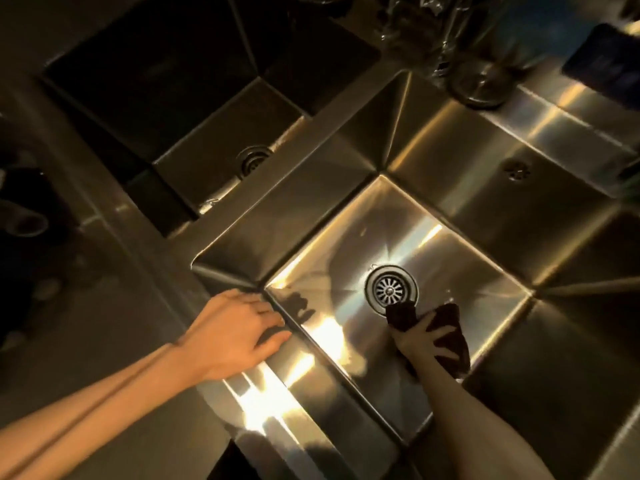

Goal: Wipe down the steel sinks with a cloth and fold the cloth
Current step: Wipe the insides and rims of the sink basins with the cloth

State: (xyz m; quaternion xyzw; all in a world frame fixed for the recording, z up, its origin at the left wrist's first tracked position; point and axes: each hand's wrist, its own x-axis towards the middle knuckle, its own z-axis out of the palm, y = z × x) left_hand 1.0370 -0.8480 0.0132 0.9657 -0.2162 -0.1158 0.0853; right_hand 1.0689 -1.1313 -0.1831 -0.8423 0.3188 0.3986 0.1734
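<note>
Steel sink [346, 237] floor, just beside the drain [391, 289]: dark, probably maroon cloth [450, 320], bunched and gripped in curled right hand [420, 337]. On sink's near-left rim, left hand [235, 334] flat, relaxed.

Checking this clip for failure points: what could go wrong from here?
The cloth lies right beside the drain; a corner might catch in it. The right hand grips it bunched, so strokes could leave unwiped streaks. The far sink is in deep shadow, so missed spots there may go unnoticed.
</note>
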